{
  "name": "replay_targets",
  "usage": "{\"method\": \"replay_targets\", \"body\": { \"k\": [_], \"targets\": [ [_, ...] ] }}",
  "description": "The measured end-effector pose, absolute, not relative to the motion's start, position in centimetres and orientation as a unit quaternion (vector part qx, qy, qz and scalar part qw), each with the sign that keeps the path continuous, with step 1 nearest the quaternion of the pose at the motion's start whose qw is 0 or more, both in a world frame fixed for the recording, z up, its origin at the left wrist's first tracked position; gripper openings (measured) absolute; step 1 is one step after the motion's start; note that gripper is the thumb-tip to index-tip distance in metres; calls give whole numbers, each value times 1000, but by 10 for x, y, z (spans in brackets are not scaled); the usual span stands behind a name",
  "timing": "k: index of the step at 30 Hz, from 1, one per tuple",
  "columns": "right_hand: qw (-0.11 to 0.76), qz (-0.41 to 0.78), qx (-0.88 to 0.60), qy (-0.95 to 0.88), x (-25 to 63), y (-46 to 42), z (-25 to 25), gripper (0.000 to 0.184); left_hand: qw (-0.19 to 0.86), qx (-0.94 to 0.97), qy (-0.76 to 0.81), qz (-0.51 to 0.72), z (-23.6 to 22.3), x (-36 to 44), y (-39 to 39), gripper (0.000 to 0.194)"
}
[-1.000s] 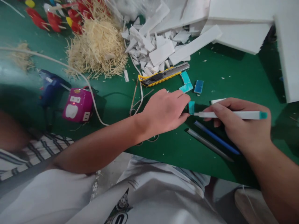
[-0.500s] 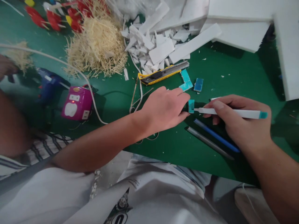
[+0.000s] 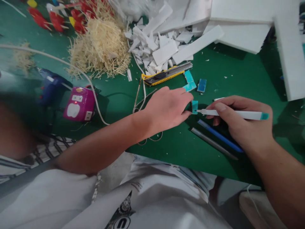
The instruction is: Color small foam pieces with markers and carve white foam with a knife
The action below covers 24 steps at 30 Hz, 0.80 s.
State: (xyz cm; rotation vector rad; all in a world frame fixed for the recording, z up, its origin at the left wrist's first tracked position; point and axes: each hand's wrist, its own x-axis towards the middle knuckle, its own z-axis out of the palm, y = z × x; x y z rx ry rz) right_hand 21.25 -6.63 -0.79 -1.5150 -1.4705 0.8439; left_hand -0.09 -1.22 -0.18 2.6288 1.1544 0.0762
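A small teal-coloured foam piece (image 3: 194, 107) is pinched between the thumb and fingers of my left hand (image 3: 168, 108), just above the green table. My right hand (image 3: 246, 121) grips a white marker (image 3: 247, 114) with a teal end, and its tip touches the foam piece. Two more teal pieces (image 3: 189, 82) lie beyond my left fingers, with a darker blue piece (image 3: 201, 85) beside them. Below the marker a blue pen (image 3: 220, 136) and a grey pen (image 3: 213, 143) rest side by side. My left fingertips are partly hidden behind the hand.
A yellow utility knife (image 3: 166, 74) lies near white foam scraps (image 3: 164, 47). Scissors (image 3: 156, 136) sit partly under my left forearm. Leftward are straw shreds (image 3: 102, 47), a magenta power adapter (image 3: 79, 104) with a cable and a blue glue gun (image 3: 51, 83). White foam boards (image 3: 240, 35) stand behind.
The marker tip still touches the foam piece, with only slight shifts of both hands. At the far left, another person's hand has moved out of its earlier place and is blurred.
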Motion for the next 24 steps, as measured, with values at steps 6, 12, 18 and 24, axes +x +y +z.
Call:
{"method": "replay_targets", "body": {
  "k": [6, 12, 18, 24],
  "targets": [
    [414, 339, -603, -591, 213, -66, -10, 15, 126, 910, 392, 39, -3, -1, -13, 20],
    [415, 318, -605, -601, 216, -68, -17, 15, 127, 908, 398, 24, -2, -1, -12, 22],
    [378, 337, -628, -592, 213, -67, -7, 18, 121, 910, 396, 35, -4, -2, -13, 22],
    [403, 347, -617, -580, 216, -70, -11, 20, 134, 904, 404, 27, -3, -1, -12, 22]
  ]
}}
